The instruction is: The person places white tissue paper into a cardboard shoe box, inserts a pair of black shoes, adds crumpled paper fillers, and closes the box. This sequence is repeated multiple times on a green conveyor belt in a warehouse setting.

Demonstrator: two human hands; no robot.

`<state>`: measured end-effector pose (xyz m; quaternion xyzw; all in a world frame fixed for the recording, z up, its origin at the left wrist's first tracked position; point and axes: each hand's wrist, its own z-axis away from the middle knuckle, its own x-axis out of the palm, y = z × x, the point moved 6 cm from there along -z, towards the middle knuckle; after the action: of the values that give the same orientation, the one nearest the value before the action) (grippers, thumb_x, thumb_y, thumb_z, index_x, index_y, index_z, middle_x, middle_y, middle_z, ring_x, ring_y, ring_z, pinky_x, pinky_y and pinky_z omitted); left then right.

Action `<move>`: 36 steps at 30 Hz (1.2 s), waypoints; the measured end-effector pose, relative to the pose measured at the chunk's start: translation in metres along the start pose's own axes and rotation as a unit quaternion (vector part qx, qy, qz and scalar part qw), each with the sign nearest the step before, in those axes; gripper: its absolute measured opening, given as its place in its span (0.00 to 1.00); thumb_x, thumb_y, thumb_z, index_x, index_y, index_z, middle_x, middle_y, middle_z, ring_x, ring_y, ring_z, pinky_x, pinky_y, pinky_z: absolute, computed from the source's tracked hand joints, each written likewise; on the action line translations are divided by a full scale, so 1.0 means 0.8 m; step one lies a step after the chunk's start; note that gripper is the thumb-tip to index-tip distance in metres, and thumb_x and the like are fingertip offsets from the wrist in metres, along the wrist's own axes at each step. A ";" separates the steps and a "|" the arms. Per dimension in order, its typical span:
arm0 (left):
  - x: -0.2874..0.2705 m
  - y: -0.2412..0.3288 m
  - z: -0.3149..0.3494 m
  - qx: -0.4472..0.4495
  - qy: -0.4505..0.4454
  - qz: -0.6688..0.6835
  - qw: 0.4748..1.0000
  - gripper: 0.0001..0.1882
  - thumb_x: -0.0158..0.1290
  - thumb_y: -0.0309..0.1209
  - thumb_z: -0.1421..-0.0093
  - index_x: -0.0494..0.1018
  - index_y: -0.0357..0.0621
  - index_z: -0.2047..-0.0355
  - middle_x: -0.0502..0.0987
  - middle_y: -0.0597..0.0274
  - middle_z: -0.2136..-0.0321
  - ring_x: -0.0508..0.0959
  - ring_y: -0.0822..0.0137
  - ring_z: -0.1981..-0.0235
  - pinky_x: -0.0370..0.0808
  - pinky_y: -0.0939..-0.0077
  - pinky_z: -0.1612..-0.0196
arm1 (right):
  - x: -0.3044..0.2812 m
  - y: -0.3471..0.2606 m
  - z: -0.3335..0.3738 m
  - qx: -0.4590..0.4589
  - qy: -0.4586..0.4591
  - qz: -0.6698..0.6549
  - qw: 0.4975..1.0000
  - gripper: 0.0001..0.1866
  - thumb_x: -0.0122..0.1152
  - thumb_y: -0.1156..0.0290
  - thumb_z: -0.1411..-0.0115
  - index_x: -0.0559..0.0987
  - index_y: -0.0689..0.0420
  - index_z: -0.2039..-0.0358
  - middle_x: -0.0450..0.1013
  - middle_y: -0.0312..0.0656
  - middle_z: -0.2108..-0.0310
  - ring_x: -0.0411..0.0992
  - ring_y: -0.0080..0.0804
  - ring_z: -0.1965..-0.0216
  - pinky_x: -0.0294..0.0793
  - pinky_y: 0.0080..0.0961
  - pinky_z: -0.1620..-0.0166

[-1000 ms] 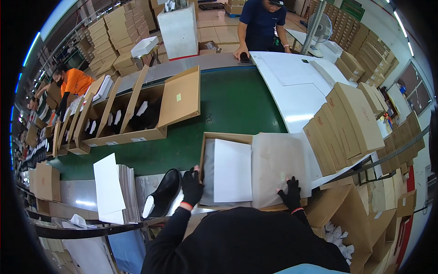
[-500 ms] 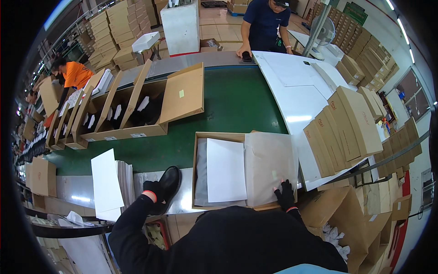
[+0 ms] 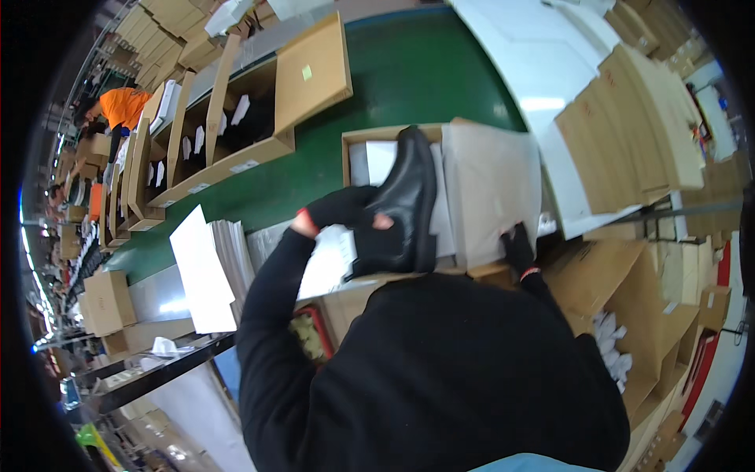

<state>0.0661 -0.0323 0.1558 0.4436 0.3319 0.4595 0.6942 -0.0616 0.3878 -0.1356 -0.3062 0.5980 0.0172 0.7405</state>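
Observation:
My left hand (image 3: 338, 211), in a black fingerless glove, grips a black ankle boot (image 3: 423, 197) by its shaft. The boot is held over an open cardboard shoebox (image 3: 346, 161), toe pointing away from me. Beneath it, a white sheet (image 3: 379, 157) lies in the box, partly covered by the boot. Translucent tissue paper (image 3: 489, 189) drapes over the box's right side. On the near right edge of that paper rests my right hand (image 3: 519, 250), also gloved, fingers extended and somewhat blurred.
A stack of white sheets (image 3: 228, 256) stands at the left. Beyond it, open boxes with black footwear (image 3: 252, 118) line the green belt (image 3: 425, 71). Cardboard boxes (image 3: 621, 126) lean on the white table at right. A large carton (image 3: 629, 275) holds crumpled paper. A person in orange (image 3: 124, 106) works far left.
My left hand has lifted the boot off the metal edge and brought it right, over the shoebox. My right hand stays at the tissue paper. The view has shifted, and the co-worker opposite is out of frame.

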 end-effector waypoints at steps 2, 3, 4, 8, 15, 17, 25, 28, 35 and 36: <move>0.006 -0.088 -0.047 -0.071 0.004 -0.039 0.997 0.46 0.65 0.47 0.51 0.59 0.29 0.40 0.70 0.48 0.47 0.71 0.62 0.47 0.65 0.72 0.43 | -0.052 -0.079 -0.001 0.127 0.031 -0.158 0.979 0.40 0.48 0.49 0.37 0.56 0.72 0.39 0.54 0.65 0.39 0.52 0.56 0.36 0.51 0.38 0.35; 0.015 -0.079 -0.071 -0.099 -0.007 -0.114 0.989 0.50 0.64 0.50 0.52 0.56 0.28 0.39 0.67 0.44 0.44 0.68 0.59 0.43 0.63 0.71 0.41 | -0.053 -0.074 0.006 0.133 0.051 -0.126 0.982 0.39 0.49 0.49 0.37 0.58 0.73 0.40 0.55 0.65 0.39 0.52 0.56 0.36 0.51 0.38 0.35; 0.019 -0.073 -0.089 -0.123 -0.011 -0.188 0.974 0.54 0.64 0.53 0.53 0.53 0.27 0.38 0.63 0.40 0.42 0.64 0.55 0.39 0.60 0.69 0.38 | -0.051 -0.069 0.010 0.133 0.069 -0.093 0.984 0.39 0.49 0.49 0.37 0.59 0.73 0.41 0.55 0.65 0.39 0.53 0.55 0.37 0.52 0.38 0.35; 0.029 -0.107 -0.124 -0.130 -0.042 -0.213 0.967 0.57 0.61 0.57 0.52 0.49 0.25 0.38 0.57 0.35 0.39 0.59 0.51 0.36 0.56 0.68 0.36 | -0.057 -0.070 0.006 0.113 0.085 -0.106 0.984 0.37 0.51 0.49 0.38 0.63 0.73 0.43 0.58 0.64 0.41 0.56 0.56 0.38 0.54 0.39 0.36; 0.050 -0.122 -0.117 -0.122 0.033 -0.354 0.926 0.47 0.52 0.62 0.46 0.60 0.32 0.42 0.74 0.33 0.56 0.76 0.45 0.53 0.72 0.60 0.52 | -0.078 -0.086 0.005 0.105 0.123 -0.040 0.986 0.32 0.57 0.52 0.41 0.70 0.69 0.50 0.68 0.60 0.51 0.65 0.54 0.47 0.63 0.40 0.44; 0.064 -0.114 -0.104 -0.069 0.155 -0.438 0.883 0.41 0.50 0.61 0.45 0.64 0.35 0.47 0.77 0.40 0.69 0.78 0.47 0.67 0.74 0.59 0.65 | -0.081 -0.089 0.006 0.099 0.136 -0.037 0.985 0.30 0.57 0.52 0.41 0.71 0.69 0.52 0.69 0.59 0.53 0.66 0.54 0.49 0.65 0.41 0.46; 0.071 -0.116 -0.120 0.070 0.328 -0.514 0.789 0.24 0.49 0.55 0.42 0.75 0.45 0.66 0.73 0.56 0.88 0.76 0.54 0.83 0.69 0.59 0.80 | -0.080 -0.068 0.000 0.117 0.216 0.021 0.969 0.25 0.58 0.52 0.42 0.75 0.64 0.58 0.71 0.55 0.63 0.69 0.53 0.59 0.68 0.42 0.54; 0.067 -0.102 -0.124 0.077 0.330 -0.516 0.787 0.21 0.52 0.51 0.43 0.74 0.45 0.64 0.76 0.50 0.76 0.77 0.54 0.70 0.70 0.59 0.70 | -0.073 -0.029 -0.021 0.150 0.114 0.003 0.982 0.21 0.59 0.55 0.43 0.76 0.60 0.58 0.72 0.53 0.66 0.70 0.51 0.61 0.68 0.40 0.54; -0.009 -0.110 0.021 0.064 0.563 -0.415 0.712 0.25 0.56 0.40 0.44 0.67 0.41 0.49 0.73 0.50 0.58 0.72 0.50 0.54 0.67 0.60 0.51 | -0.219 -0.142 -0.022 -0.128 0.129 -0.103 0.978 0.17 0.52 0.63 0.38 0.71 0.58 0.52 0.71 0.41 0.58 0.69 0.35 0.54 0.67 0.31 0.49; -0.016 -0.141 0.037 0.043 0.562 -0.374 0.736 0.27 0.56 0.41 0.43 0.67 0.42 0.47 0.73 0.50 0.57 0.72 0.51 0.54 0.68 0.60 0.53 | -0.210 -0.119 -0.018 -0.093 0.112 -0.114 0.983 0.18 0.52 0.62 0.37 0.70 0.58 0.50 0.71 0.41 0.56 0.68 0.36 0.52 0.66 0.32 0.48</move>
<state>0.1261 -0.0741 0.0644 -0.0262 0.8205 0.3138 0.4772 -0.0850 0.3611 0.0547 -0.4404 0.6341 -0.0462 0.6339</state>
